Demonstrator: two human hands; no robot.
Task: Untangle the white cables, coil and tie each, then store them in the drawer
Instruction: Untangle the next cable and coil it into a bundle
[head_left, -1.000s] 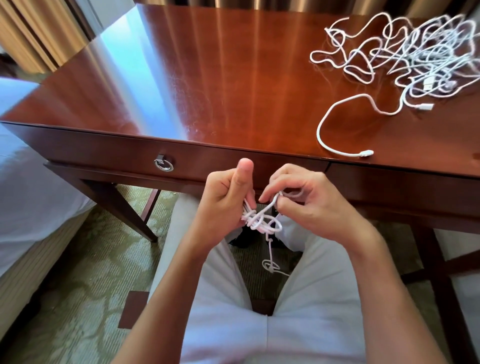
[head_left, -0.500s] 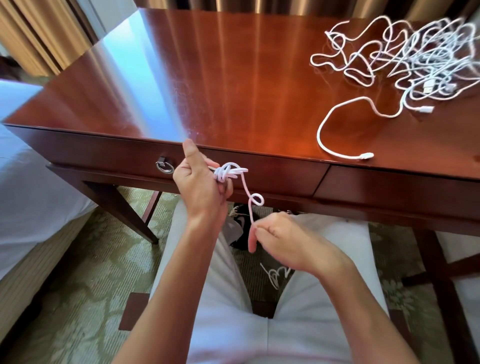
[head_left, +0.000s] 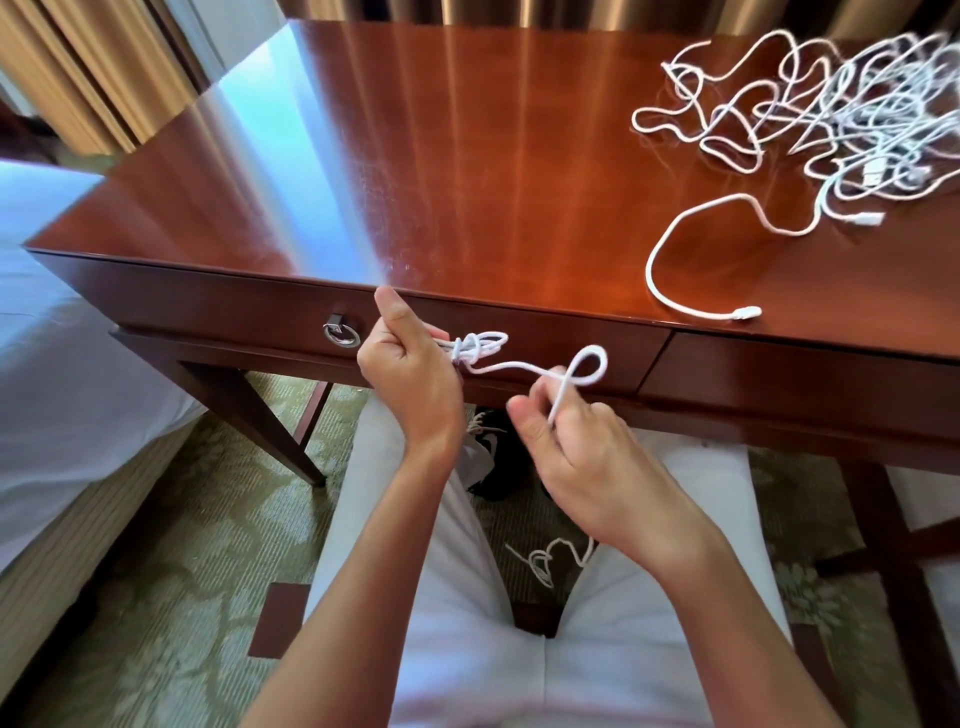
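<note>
A small white coil (head_left: 475, 347) of cable is held in front of the desk's front edge, gripped by the left hand (head_left: 410, 379) with fingers curled round its near end and thumb raised. From the coil a free tail (head_left: 519, 368) runs right into a loop (head_left: 589, 364), pinched by the right hand (head_left: 582, 457) between thumb and fingers. The step in hand appears to be the tying-off of this coil; the next move calls for wrapping or threading the tail round the bundle and drawing it snug. More cable hangs between the knees (head_left: 550, 558), though whether it is the same cable cannot be told. The drawer (head_left: 249, 312), with ring pull (head_left: 341, 332), stands closed, its contents unseen. A tangled heap (head_left: 841, 119) lies untouched on the desk (head_left: 467, 156), far right.
</note>
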